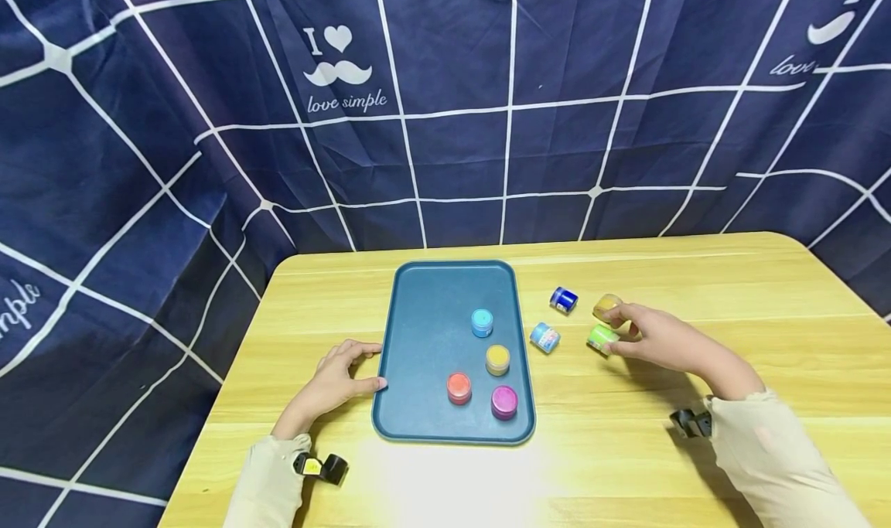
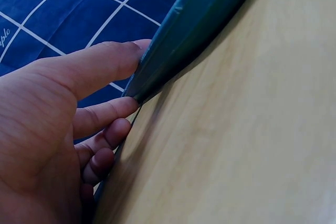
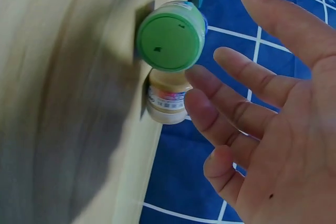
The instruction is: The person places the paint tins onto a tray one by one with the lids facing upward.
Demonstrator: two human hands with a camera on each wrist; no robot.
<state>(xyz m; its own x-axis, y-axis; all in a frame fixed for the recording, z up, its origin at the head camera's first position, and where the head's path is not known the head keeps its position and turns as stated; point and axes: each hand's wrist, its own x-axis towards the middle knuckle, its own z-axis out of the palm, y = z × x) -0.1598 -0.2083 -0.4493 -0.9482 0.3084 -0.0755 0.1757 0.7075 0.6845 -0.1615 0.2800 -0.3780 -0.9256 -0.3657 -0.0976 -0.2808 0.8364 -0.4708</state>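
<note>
My right hand (image 1: 622, 332) hovers at two small jars lying on the table right of the tray: a green-lidded jar (image 1: 601, 337) and an orange jar (image 1: 606, 305). In the right wrist view its fingers (image 3: 231, 103) are spread and nearly straight beside the green jar (image 3: 170, 35) and the orange jar (image 3: 168, 103), gripping neither. My left hand (image 1: 363, 366) rests against the left rim of a teal tray (image 1: 425, 296). Its thumb (image 2: 105, 61) presses on the tray (image 2: 199, 19) rim, the other fingers lying on the table.
Inside the tray stand a light blue jar (image 1: 482, 322), a yellow jar (image 1: 497, 359), a red jar (image 1: 459, 388) and a magenta jar (image 1: 504, 402). A dark blue jar (image 1: 564, 299) and a pale blue jar (image 1: 544, 336) lie on the wooden table (image 1: 731, 342). A navy checked cloth hangs behind.
</note>
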